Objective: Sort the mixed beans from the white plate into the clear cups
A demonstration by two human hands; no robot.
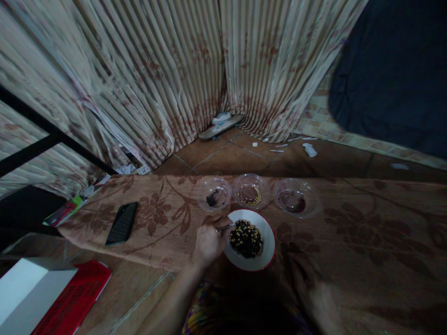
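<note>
My left hand is closed on thin metal tweezers, whose tips reach the left edge of a pile of mixed dark and yellow beans. The beans lie on a white plate with a red rim. Behind the plate stand three clear bowls in a row: the left one holds a few dark beans, the middle one yellow beans, the right one a few dark reddish ones. My right arm lies dim at the lower right, and its fingers cannot be made out.
All this sits on a brown floral mat on a tiled floor. A black phone lies on the mat's left part. A red and white box is at the lower left. Striped curtains hang behind, with a sandal at their foot.
</note>
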